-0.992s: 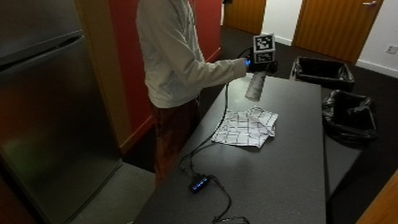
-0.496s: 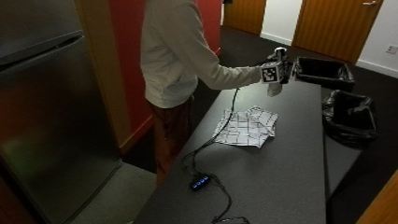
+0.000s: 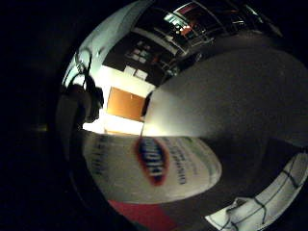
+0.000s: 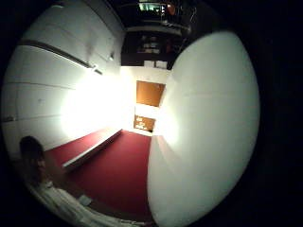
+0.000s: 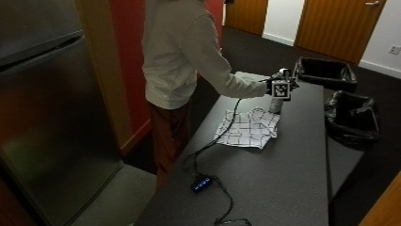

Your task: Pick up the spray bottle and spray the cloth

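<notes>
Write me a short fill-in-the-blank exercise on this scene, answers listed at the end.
1. The gloved right hand holds a spray ____.
2. The checked cloth lies on the dark ____.
3. The logo on the spray bottle reads ____.

Missing words: bottle; table; Clorox

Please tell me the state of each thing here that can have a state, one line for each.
Bottle: upright, held by the right hand beside the cloth; whether lifted or standing, cannot tell.
Cloth: lying rumpled on the table.
Bins: lined with black bags, open.
</notes>
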Available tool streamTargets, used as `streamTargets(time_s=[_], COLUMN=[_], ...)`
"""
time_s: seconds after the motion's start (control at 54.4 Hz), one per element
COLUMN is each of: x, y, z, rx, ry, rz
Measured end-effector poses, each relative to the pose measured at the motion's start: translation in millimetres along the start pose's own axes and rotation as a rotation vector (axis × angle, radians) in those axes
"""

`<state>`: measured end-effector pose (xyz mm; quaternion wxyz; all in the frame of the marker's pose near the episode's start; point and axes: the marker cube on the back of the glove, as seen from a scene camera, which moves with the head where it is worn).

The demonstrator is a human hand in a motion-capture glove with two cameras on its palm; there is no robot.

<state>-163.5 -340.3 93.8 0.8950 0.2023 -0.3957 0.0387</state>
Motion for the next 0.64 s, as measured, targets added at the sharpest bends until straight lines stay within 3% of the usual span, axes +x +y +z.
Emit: streamTargets(time_s=[0.276, 0.349, 0.478, 0.643], x=[-28, -49, -54, -45], y=[19, 39, 44, 87], z=[-62, -85, -119, -153], rx=[-0.07, -0.142, -0.08, -0.227], ry=[-0.069, -0.189, -0.186, -0.135], rz=[-0.091, -0.097, -0.087, -0.087])
